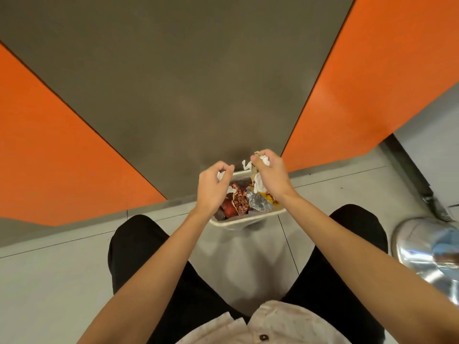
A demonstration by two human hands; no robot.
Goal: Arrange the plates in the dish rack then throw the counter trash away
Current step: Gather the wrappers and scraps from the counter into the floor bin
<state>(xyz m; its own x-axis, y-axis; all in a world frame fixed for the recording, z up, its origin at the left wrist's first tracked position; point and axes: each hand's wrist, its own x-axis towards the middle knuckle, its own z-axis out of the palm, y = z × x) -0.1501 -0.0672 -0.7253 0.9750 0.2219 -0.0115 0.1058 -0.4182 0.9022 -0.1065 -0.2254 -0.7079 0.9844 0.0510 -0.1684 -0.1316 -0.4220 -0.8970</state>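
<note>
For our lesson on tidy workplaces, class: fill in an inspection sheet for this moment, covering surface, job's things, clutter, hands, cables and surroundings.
Surface: grey tiled floor.
Job's things: bin holding wrappers.
Clutter: nothing seen.
Hands: left hand pinches a paper scrap; right hand grips crumpled tissue; both above the bin.
Cables: nothing seen.
Surroundings: orange panels; shiny metal vessel at right.
</note>
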